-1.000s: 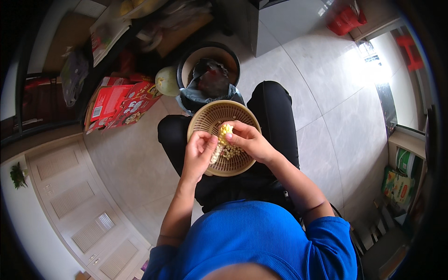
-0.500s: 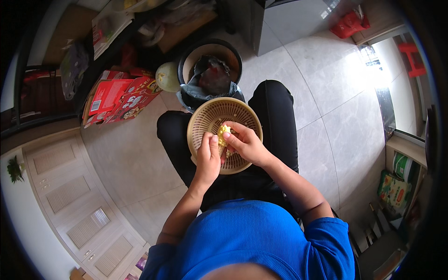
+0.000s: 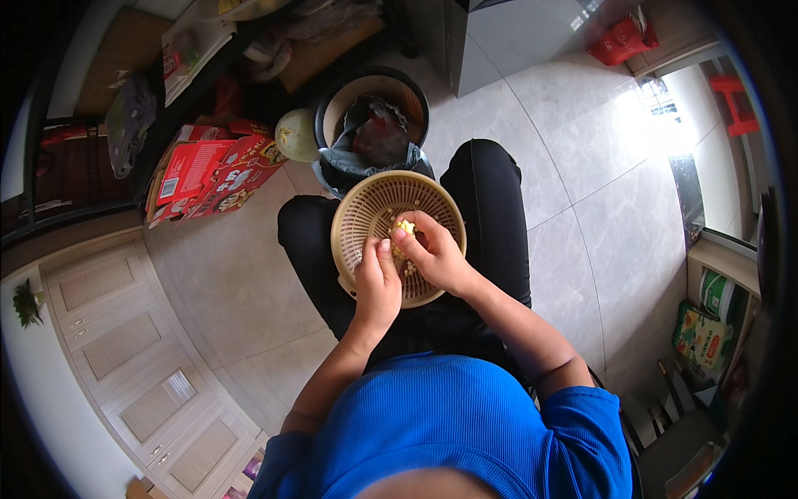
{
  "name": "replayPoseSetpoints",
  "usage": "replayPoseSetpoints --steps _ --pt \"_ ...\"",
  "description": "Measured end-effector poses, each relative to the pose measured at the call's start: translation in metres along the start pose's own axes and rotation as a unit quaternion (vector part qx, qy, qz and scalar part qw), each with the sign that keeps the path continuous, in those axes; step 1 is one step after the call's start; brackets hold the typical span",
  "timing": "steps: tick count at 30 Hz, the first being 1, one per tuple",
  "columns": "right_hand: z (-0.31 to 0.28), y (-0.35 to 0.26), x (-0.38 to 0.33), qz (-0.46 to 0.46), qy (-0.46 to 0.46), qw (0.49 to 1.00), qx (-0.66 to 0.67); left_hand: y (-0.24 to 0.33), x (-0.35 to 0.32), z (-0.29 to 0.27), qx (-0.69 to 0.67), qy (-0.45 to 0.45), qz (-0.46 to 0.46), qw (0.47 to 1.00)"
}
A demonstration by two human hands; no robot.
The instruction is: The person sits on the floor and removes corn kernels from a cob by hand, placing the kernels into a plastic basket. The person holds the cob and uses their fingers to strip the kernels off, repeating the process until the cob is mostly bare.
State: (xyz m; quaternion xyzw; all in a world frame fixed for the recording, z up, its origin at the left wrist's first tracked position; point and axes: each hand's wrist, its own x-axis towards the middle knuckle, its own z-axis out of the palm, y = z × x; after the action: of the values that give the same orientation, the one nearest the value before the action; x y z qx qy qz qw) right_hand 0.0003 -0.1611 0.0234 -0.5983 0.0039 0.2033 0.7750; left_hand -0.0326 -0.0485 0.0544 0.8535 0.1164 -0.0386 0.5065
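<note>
A tan plastic colander (image 3: 350,218) rests on my lap between my thighs. Over it I hold a yellow corn cob (image 3: 406,226), mostly covered by my fingers. My right hand (image 3: 434,254) is closed round the cob, its thumb pressed on the kernels. My left hand (image 3: 378,279) grips the near left end, thumb and fingers bent together. Loose corn kernels (image 3: 410,268) lie in the colander below my hands.
Just beyond the colander stands a bin (image 3: 428,112) lined with a dark bag. Left of it are a pale green round melon (image 3: 296,135) and red cardboard boxes (image 3: 224,170). Cabinet doors (image 3: 154,399) run along the left; a grey tiled floor (image 3: 573,249) spreads to the right.
My right thumb has shifted slightly on the cob, and less of the cob shows. More loose kernels are visible under my hands. The colander has hardly moved.
</note>
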Motion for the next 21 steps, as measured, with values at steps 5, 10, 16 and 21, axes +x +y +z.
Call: replayPoseSetpoints --steps 5,10,16,21 --pt "-0.002 -0.019 0.000 0.093 -0.049 0.983 0.148 0.003 0.003 -0.014 -0.190 -0.105 -0.152 0.964" --pt "-0.008 -0.016 0.002 0.092 -0.068 0.974 0.197 0.004 0.010 -0.023 -0.477 -0.135 -0.243 0.834" --pt "-0.009 -0.030 -0.003 0.120 -0.117 0.984 0.062 -0.001 0.010 -0.030 -0.531 -0.117 -0.270 0.794" --pt "0.003 -0.021 -0.006 0.118 -0.067 0.979 0.153 0.001 0.007 -0.025 -0.475 -0.115 -0.214 0.846"
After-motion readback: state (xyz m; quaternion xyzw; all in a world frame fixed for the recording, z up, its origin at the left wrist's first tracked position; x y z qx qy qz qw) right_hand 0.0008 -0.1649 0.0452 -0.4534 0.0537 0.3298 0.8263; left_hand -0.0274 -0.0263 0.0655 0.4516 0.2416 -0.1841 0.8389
